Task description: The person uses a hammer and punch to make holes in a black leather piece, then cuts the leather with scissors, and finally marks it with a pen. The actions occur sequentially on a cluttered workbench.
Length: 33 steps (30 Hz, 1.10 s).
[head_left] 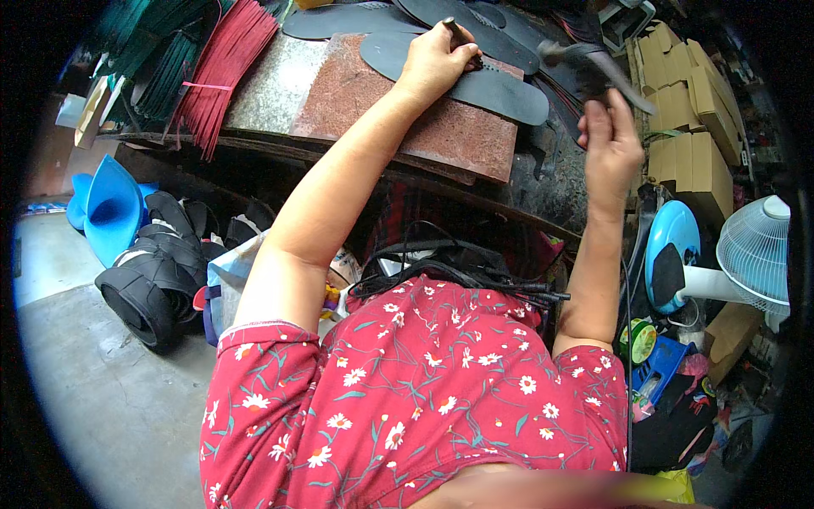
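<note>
My left hand (437,64) is closed round a short dark metal punch (455,32), held upright against a flat dark grey sole (500,92). A row of small holes shows in the sole beside the tool. Beneath the sole lies a reddish-brown stone slab (339,106) on the workbench. To the right, my raised right hand (610,140) grips a hammer (606,68), smeared by motion. Its head is above the fingers, apart from the punch.
More dark soles (339,21) lie at the back of the bench. Red strips (225,76), tied in a bundle, hang over its left edge. Cardboard boxes (691,161) and a fan (755,254) stand at right. Black rolled material (153,288) and blue pieces (114,212) are at left.
</note>
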Available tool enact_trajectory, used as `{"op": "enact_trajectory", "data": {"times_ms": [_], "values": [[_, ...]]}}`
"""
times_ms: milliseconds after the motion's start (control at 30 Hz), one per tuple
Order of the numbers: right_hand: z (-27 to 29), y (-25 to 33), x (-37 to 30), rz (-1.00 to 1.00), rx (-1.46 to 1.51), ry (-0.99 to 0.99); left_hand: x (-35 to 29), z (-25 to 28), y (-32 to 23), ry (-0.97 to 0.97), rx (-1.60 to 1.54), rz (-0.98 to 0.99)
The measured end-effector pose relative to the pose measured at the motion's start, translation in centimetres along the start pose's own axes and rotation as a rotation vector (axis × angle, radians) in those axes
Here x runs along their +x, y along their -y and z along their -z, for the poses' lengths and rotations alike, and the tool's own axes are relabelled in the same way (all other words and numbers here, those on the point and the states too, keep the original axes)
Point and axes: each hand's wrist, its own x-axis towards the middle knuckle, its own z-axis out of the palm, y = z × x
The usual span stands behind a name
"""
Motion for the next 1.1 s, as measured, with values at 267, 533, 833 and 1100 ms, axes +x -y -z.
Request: {"op": "enact_trajectory", "data": {"times_ms": [267,533,833,1100], "values": [[-1.1,0.8,0.0,0.453,-0.066,-0.002,-1.6,-1.1,-2.5,0.043,0.606,-0.487],[-1.7,-3.3,-2.4,0.062,-0.357,0.120,-0.3,0.2,-1.4,-0.253,-0.382,-0.026],[-0.8,-0.6,-0.7,0.013,-0.126,0.060,-0.4,1.0,-0.4,-0.146,0.152,-0.040],[-1.4,1.2,0.6,0.500,0.112,-0.097,-1.5,-0.2,-2.5,-0.041,0.596,-0.440]]}}
